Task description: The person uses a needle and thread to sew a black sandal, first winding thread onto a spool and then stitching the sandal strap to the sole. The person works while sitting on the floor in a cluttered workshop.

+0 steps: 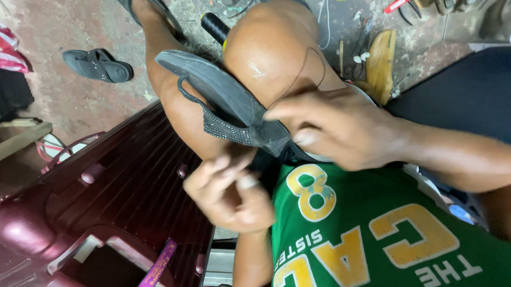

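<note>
A grey sandal [223, 94] is pinched at its end by the right hand [341, 129] and rested on a bent knee [270, 48]. Its underside is gripped by the left hand [228, 193]. A dark red suitcase [123, 190] lies beside, with a purple strip [158, 267] in its hollow.

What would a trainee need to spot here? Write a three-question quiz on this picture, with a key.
1. True or false: the grey sandal rests against the person's knee.
2. Which hand pinches the sandal's near end? A) right hand B) left hand
3. What lies on the floor at upper left?

Key
1. True.
2. A; the left hand is curled just below it.
3. A second dark sandal, apart from the one being handled.
</note>
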